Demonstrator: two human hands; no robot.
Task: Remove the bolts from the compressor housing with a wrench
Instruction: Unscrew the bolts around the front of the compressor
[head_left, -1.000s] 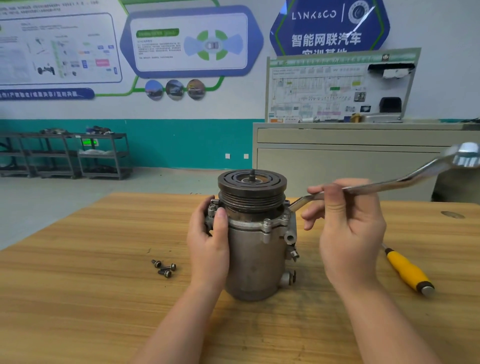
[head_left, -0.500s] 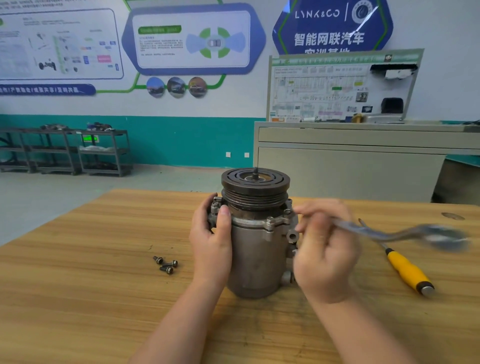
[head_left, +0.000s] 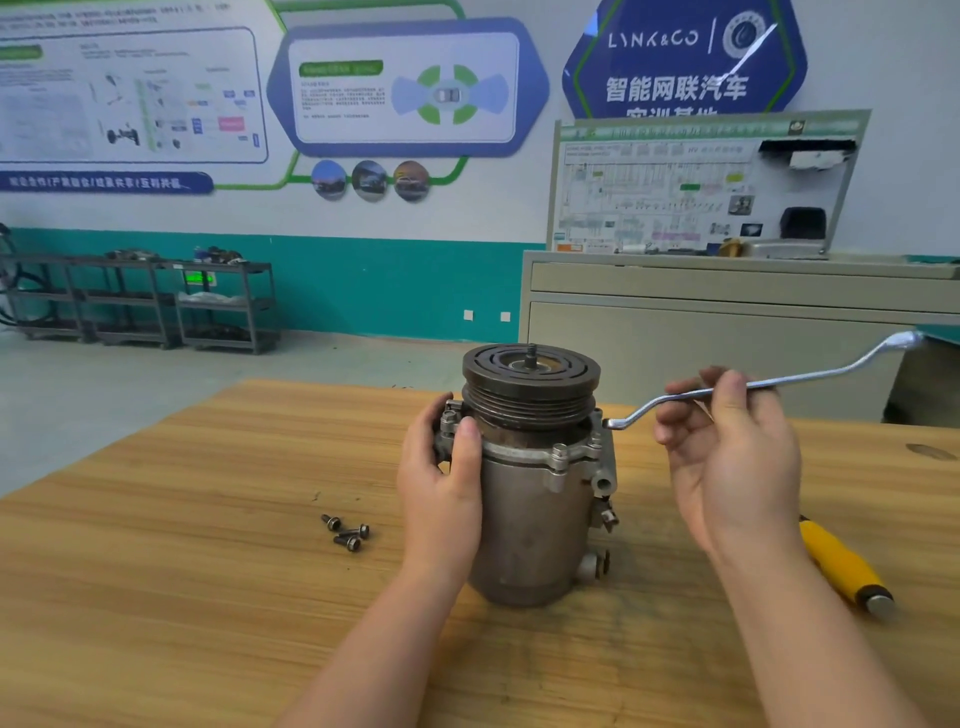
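Back up swings the wrench (head_left: 753, 387), pinched in the right hand (head_left: 727, 457); left hand (head_left: 441, 483) grips the heavy, rigid compressor housing (head_left: 530, 519) — brace it below the flange.

Two bare forearms, left hand (head_left: 441, 499) and right hand (head_left: 737, 467) ungloved (no sleeves visible).

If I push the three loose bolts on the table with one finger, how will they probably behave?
The bolts look like small metal, so probably light and stiff. They lie on their sides on the smooth wooden table, so they may roll, likely curving around their wider heads.
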